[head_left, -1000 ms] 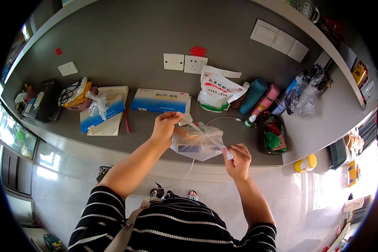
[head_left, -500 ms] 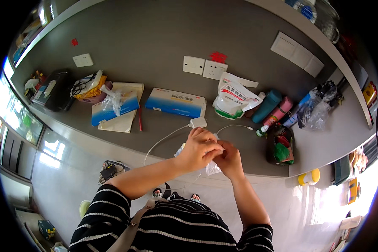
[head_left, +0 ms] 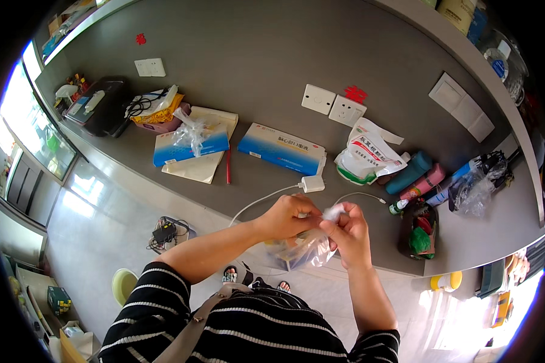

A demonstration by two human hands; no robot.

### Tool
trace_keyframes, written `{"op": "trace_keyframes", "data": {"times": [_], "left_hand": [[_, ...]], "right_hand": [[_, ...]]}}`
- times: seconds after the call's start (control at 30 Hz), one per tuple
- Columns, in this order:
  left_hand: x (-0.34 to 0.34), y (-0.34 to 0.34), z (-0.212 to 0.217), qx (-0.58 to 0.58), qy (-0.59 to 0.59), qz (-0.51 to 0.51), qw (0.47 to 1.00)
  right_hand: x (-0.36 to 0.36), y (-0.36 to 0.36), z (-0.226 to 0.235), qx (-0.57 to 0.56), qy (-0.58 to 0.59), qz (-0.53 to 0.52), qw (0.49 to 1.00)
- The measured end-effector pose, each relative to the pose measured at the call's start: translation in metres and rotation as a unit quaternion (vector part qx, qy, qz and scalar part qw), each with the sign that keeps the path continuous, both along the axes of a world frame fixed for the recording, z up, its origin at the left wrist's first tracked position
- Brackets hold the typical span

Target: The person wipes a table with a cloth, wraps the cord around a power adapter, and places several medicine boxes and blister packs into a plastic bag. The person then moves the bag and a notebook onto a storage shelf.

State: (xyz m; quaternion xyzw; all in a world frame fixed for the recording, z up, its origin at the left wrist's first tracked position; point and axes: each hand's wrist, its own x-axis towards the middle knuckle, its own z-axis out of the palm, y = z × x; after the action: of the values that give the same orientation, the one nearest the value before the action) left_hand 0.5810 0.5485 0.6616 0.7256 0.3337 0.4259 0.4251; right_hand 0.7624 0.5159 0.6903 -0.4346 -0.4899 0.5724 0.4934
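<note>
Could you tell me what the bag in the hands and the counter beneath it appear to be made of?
The bag looks like thin clear plastic film: see-through, crinkled, glinting, its neck bunched between both hands. The counter seems a matte grey laminate or stone; which one, the look leaves open.

Grey counter (head_left: 163, 175) with boxes (head_left: 281, 148), charger (head_left: 312, 183)

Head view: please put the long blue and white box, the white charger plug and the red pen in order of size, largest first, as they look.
1. Long blue and white box, clearly the largest.
2. Red pen, long but very thin.
3. White charger plug, shorter but thicker.

Pen and plug cover similar small areas, so their order is unsure.
</note>
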Motion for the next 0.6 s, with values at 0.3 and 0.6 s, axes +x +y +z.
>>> {"op": "trace_keyframes", "data": {"times": [0.3, 0.6], "left_hand": [[-0.023, -0.007, 0.000, -0.107, 0.053, 0.056, 0.991], [-0.042, -0.020, 0.004, 0.168, 0.221, 0.109, 0.955]], "right_hand": [[-0.024, 0.006, -0.011, 0.448, -0.427, -0.033, 0.785], [-0.028, 0.010, -0.022, 0.344, -0.406, 0.056, 0.845]]}}
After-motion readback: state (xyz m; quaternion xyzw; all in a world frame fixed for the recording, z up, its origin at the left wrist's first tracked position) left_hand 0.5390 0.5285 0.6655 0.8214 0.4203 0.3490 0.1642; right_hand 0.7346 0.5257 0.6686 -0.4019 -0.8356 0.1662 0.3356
